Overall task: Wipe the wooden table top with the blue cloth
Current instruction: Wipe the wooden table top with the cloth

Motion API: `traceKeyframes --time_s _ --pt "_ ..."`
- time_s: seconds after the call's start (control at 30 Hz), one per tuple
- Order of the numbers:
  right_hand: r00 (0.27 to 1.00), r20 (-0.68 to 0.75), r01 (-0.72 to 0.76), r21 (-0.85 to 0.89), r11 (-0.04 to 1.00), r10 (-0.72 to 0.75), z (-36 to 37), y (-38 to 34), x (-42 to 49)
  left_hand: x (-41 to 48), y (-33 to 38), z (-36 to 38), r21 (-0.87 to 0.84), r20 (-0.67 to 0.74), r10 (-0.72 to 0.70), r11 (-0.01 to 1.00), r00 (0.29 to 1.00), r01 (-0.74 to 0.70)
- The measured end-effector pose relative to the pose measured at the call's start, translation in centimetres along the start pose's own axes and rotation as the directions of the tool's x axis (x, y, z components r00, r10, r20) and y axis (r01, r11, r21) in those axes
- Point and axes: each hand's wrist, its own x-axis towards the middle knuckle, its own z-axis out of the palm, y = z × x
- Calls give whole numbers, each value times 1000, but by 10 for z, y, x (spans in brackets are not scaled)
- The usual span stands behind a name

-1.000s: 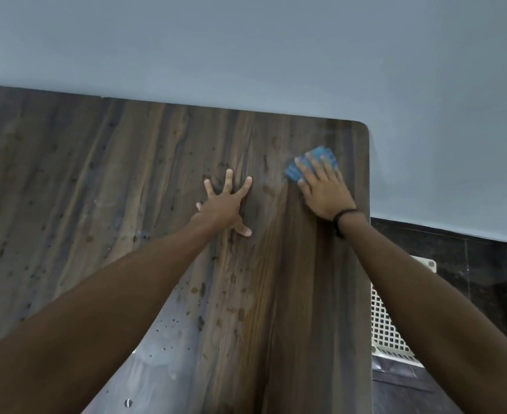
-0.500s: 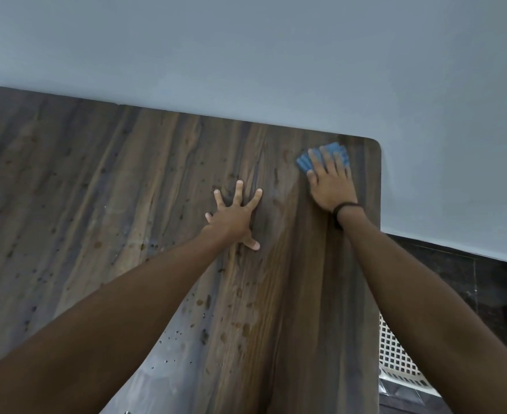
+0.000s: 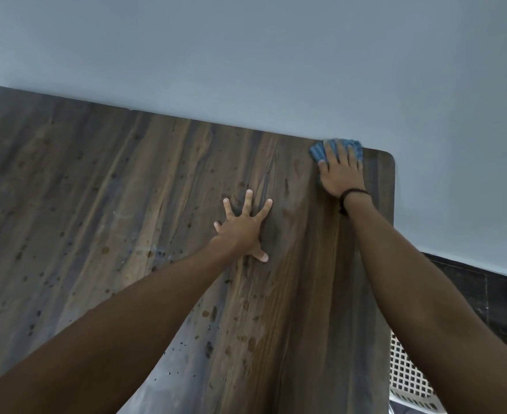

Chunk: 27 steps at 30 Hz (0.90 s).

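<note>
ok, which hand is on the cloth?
The right hand, with the dark wristband, presses the blue cloth at the far corner; the left hand lies splayed on the bare table top.

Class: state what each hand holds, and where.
Right hand presses flat onto the blue cloth, no grip. Left hand rests spread on the table top, holding nothing.
</note>
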Motion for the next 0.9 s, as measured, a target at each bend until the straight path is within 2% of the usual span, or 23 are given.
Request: traceKeyframes --time_s 0.07,0.2,0.37,0.4,0.5,0.6,0.67,0.8,0.9 --pt "999 0 -33 36 999 33 5 -10 -5 -1 0 -1 -5 6 0 1000 1000 0" --pt "997 -52 61 0 998 -61 22 4 -58 2 -3 1 6 -3 10 1000 1000 -10" --pt "968 -76 -237 62 970 241 4 0 -16 6 -4 5 14 -17 2 1000 1000 -1" --pt "971 -56 -229 56 972 232 6 -14 -8 7 -4 5 16 -19 1 1000 1000 -1" --pt "996 -9 -89 45 995 90 21 -61 2 8 -3 5 18 -19 10 1000 1000 -10" --pt "999 22 -30 62 998 29 22 -73 6 7 -5 4 12 -15 11 1000 1000 -11" --pt "996 17 -91 51 995 90 12 -51 6 6 -6 4 20 -22 15 1000 1000 -14" --pt "950 -129 -273 93 958 283 -1 6 -9 8 -4 7 22 -29 5 1000 1000 -5" --pt "927 -134 -339 97 936 350 0 -7 -4 12 -1 5 25 -17 0 1000 1000 1"
